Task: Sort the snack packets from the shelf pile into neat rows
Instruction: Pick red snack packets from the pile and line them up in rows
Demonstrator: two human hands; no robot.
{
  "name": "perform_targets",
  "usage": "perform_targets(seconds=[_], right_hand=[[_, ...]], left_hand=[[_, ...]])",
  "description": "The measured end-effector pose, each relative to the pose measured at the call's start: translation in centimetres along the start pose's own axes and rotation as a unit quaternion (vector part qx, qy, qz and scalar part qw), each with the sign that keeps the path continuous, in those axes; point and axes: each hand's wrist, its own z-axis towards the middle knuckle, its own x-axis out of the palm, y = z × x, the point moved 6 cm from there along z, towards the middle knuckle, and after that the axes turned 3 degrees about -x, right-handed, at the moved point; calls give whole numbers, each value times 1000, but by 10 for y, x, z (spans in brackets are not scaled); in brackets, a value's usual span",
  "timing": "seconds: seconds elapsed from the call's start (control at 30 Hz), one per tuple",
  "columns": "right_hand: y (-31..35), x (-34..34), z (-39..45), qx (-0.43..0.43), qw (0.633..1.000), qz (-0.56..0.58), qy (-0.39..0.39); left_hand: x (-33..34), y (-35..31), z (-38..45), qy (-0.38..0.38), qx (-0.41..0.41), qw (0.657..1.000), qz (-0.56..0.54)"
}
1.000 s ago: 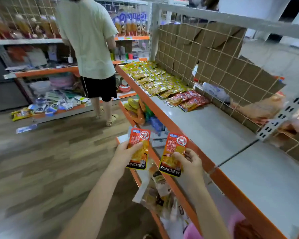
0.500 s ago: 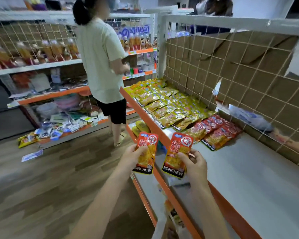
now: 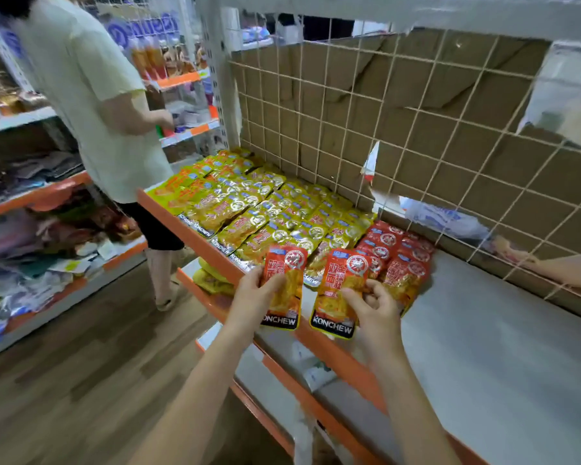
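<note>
My left hand [image 3: 254,290] grips a red KONCHEW snack packet [image 3: 287,266] by its left edge. Beside it, my right hand [image 3: 373,305] pinches a second red packet [image 3: 341,280]. Both packets hang upright over the orange front edge of the white shelf [image 3: 483,330]. Just behind them, red packets [image 3: 396,253] lie in short rows on the shelf. Yellow packets [image 3: 249,206] fill several overlapping rows to the left of the red ones.
A wire grid backed with cardboard [image 3: 383,112] closes the shelf's back. A person in a pale shirt [image 3: 91,95] stands at the shelf's left end. Another hand [image 3: 557,270] reaches through the grid at right. Lower shelves [image 3: 282,380] jut out below; wooden floor [image 3: 81,364] lies left.
My view has moved closer to the shelf. Both hands have carried their red packets up and forward, from beside the lower shelves to the shelf's front edge by the red rows.
</note>
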Motion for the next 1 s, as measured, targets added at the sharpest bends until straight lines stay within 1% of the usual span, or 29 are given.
perform_targets(seconds=[0.07, 0.2, 0.3, 0.4, 0.5, 0.6, 0.7, 0.8, 0.9, 1.0], right_hand=[[2, -3, 4, -7, 999, 6, -45], [6, -13, 4, -24, 991, -18, -134], [8, -24, -3, -35, 977, -25, -209], [2, -39, -18, -34, 957, -43, -286], [-3, -50, -37, -36, 938, -51, -340], [-5, -55, -47, -27, 933, -76, -351], [-5, -57, -43, -5, 931, -134, -341], [0, -54, -27, 7, 925, -202, -322], [11, -55, -10, 17, 898, -296, -327], [7, -55, 3, 38, 870, -375, -318]], left_hand=[[9, -5, 17, 28, 11, 999, 12], [35, -17, 44, 116, 42, 991, 61], [54, -23, 56, 183, 65, 975, 106], [71, -20, 57, 249, 84, 957, 122], [87, -15, 51, 310, 90, 939, 121], [96, -13, 44, 325, 115, 924, 162], [98, -10, 38, 323, 151, 913, 198], [99, -9, 38, 317, 149, 916, 196], [102, -12, 40, 295, 151, 921, 203], [105, -15, 38, 273, 189, 907, 257]])
